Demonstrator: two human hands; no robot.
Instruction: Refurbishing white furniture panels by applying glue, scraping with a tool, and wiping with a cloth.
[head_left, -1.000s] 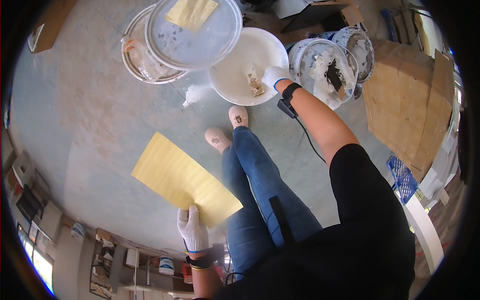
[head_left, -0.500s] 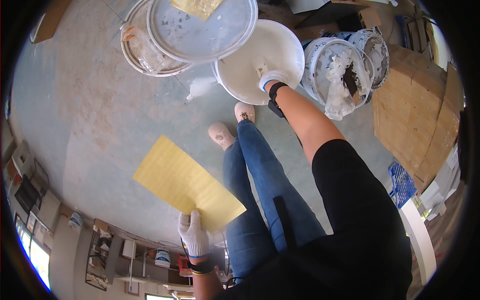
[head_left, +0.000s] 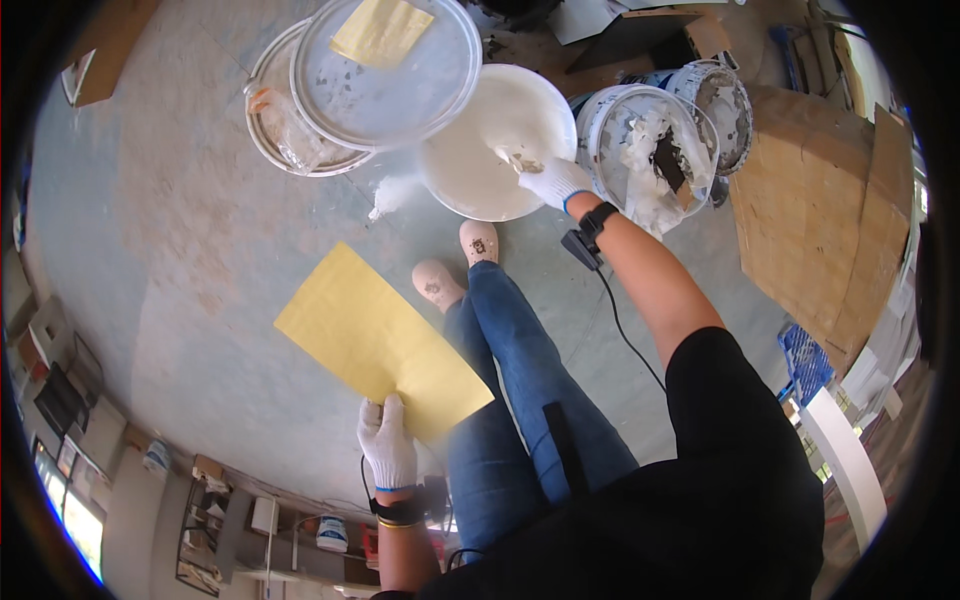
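Note:
My left hand [head_left: 388,440], in a white knit glove, pinches the lower edge of a sheet of yellow paper [head_left: 375,335], held up at the front left. At the far middle stands a wide white bucket [head_left: 490,217] with pale, powdery white material in it. My right hand [head_left: 556,184], also gloved, is over the bucket's right rim. Its fingers are closed round a small flat tool [head_left: 519,159] smeared with white. The tool's tip points left over the material; my fingers hide the rest, so its exact kind is unclear.
A round lid [head_left: 385,95] carrying another yellow sheet [head_left: 382,32] overlaps the bucket's left side. Right of the bucket stands a white-crusted pail [head_left: 610,150] with crumpled plastic on top. A large cardboard box [head_left: 800,210] is farther right. White powder [head_left: 395,195] lies on the floor.
My right hand has drawn back from inside the bucket to its right rim, bringing the white-smeared tool into view. My left hand still holds the yellow paper. The whole view has shifted slightly.

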